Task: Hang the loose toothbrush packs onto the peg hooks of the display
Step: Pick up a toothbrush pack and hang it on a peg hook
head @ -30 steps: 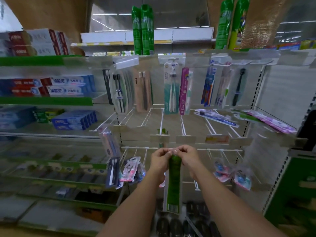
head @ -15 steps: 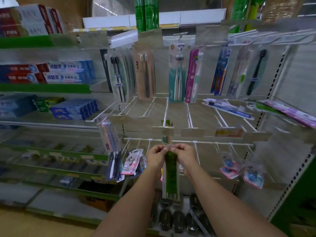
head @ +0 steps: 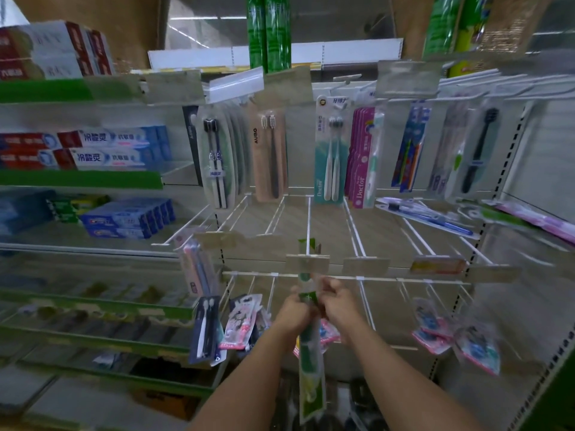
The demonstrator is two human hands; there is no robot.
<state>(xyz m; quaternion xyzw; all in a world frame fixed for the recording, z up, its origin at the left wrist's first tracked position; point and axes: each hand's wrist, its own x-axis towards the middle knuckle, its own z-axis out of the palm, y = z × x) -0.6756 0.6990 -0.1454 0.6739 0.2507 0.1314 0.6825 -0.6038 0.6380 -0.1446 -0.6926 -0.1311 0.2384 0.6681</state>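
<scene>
Toothpaste in red, white and blue cardboard boxes (head: 102,149) fills the green-edged shelves at the left of the frame. Right of them, along the upper middle, carded toothbrush packs hang in a row: a black-and-white pair in a clear blister (head: 216,160), a tan card with a dark brush (head: 270,157), a teal card with two white brushes (head: 330,150) and a stack of magenta cards (head: 362,157).

Below that row, bare white wire peg hooks (head: 308,219) run toward the viewer, each tipped with a pale price tag. At lower centre the left hand (head: 294,311) and the right hand (head: 340,303) meet just under the middle hook's tag. Both are closed on the top edge of a long green-and-white toothbrush pack (head: 311,362), pinching it from either side, though motion blur hides the fingertips. The pack hangs straight down between the two forearms, its top just below the hook's tip; I cannot tell whether it touches the wire.

At lower right, small pink and blue blister packs (head: 476,345) dangle from the lower pegs, blurred.
</scene>
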